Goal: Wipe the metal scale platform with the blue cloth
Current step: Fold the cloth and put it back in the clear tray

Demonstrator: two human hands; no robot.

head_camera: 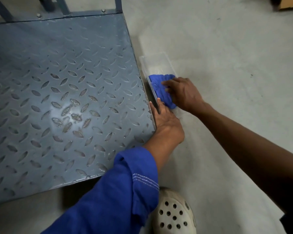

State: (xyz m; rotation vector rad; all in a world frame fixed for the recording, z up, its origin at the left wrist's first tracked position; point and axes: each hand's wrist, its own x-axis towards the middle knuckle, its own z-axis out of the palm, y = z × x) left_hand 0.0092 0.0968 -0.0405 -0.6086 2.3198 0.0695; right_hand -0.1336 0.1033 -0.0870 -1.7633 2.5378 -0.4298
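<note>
Cloth (161,89), blue, bunched, half in clear tray (156,62) on floor (227,65) beside grey checker-plate platform (66,81); right hand (183,94) gripping it, left hand (167,123) flat, fingers (159,103) straight against tray wall.

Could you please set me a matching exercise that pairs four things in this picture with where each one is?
Things:
1. blue cloth
2. scale platform
3. clear container
4. white clog

Places:
a. on the floor at the bottom edge of the view
b. on the floor beside the platform's right edge
c. bunched in the container, touched by the right hand
d. fills the left of the view, with a glare patch on its tread plate

Pairs: 1-c, 2-d, 3-b, 4-a
</note>
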